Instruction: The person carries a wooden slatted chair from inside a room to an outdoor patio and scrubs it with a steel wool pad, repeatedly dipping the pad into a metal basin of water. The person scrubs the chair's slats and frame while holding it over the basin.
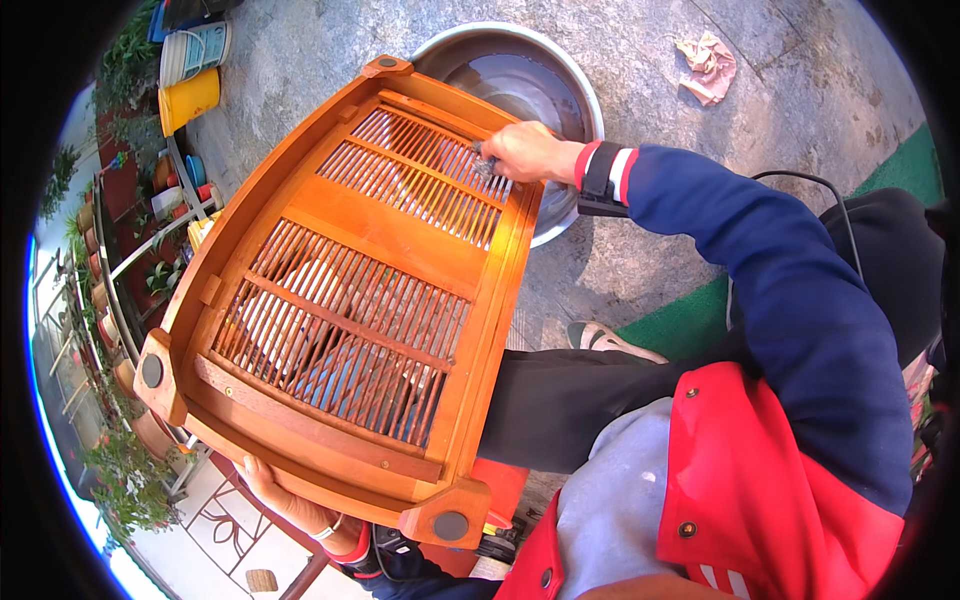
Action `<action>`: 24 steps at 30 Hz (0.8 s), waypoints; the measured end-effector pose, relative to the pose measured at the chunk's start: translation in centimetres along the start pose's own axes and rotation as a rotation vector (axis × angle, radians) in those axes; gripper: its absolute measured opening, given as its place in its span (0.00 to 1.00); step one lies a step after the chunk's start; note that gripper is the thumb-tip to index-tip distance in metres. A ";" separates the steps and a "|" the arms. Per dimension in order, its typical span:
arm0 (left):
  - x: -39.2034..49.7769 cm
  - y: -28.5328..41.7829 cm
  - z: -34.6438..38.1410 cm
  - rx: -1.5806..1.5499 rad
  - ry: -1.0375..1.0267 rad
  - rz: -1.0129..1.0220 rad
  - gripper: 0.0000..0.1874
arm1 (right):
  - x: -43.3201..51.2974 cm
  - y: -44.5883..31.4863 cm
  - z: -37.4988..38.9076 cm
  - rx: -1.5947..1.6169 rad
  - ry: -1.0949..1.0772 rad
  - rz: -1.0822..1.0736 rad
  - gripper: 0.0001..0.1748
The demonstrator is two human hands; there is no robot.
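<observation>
A wooden slatted tea tray [390, 234] is held tilted before me, its underside with round dark foot pads facing up. My left hand [281, 499] grips its near lower edge. At the upper right end, my right hand [523, 152] holds a grey metal scouring pad [484, 163] against the slats. Behind that end stands a round metal basin [589, 94] with water in it, partly hidden by the tray and my right hand. The slats of the nearer panel look darker and redder than those of the farther one.
A crumpled pink cloth [709, 67] lies on the stone floor to the upper right. White [196, 54] and yellow buckets [189, 101] stand at the upper left. Potted plants and a metal railing [120, 292] line the left side. A red object [499, 484] shows beneath the tray.
</observation>
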State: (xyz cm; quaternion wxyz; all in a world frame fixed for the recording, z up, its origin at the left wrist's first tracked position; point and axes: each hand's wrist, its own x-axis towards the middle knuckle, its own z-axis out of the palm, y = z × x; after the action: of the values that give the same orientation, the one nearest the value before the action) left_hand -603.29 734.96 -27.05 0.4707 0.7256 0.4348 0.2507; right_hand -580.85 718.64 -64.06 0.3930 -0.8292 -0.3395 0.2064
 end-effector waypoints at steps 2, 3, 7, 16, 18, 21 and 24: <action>-0.2 0.0 0.2 -0.078 0.029 -0.043 0.29 | 2.6 1.0 -1.1 0.010 0.114 0.018 0.13; -0.3 0.0 0.3 -0.011 0.068 -0.020 0.30 | 4.0 1.7 -1.5 -0.022 0.216 0.027 0.14; -0.5 0.0 0.6 -0.031 0.065 -0.008 0.30 | 7.8 5.0 -1.3 -0.569 0.362 0.197 0.11; 0.0 -0.4 -0.4 -0.009 0.045 -0.007 0.32 | 6.5 6.3 -0.9 -0.414 -0.427 0.517 0.14; 0.1 -0.6 -0.4 -0.081 0.059 -0.059 0.32 | 5.8 5.2 -2.3 -0.291 -0.274 0.485 0.14; 0.2 -0.8 -0.5 -0.060 0.119 -0.043 0.33 | 4.1 2.0 -2.9 0.090 -0.088 0.192 0.17; 0.4 -1.0 -0.8 -0.084 0.110 -0.044 0.31 | 1.8 -1.3 -1.2 0.344 -0.164 -0.018 0.22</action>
State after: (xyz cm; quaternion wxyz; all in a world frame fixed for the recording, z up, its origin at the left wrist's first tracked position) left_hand -604.08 735.87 -27.59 0.4815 0.6806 0.4649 0.2982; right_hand -579.39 719.93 -62.42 0.5018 -0.7272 -0.3377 0.3245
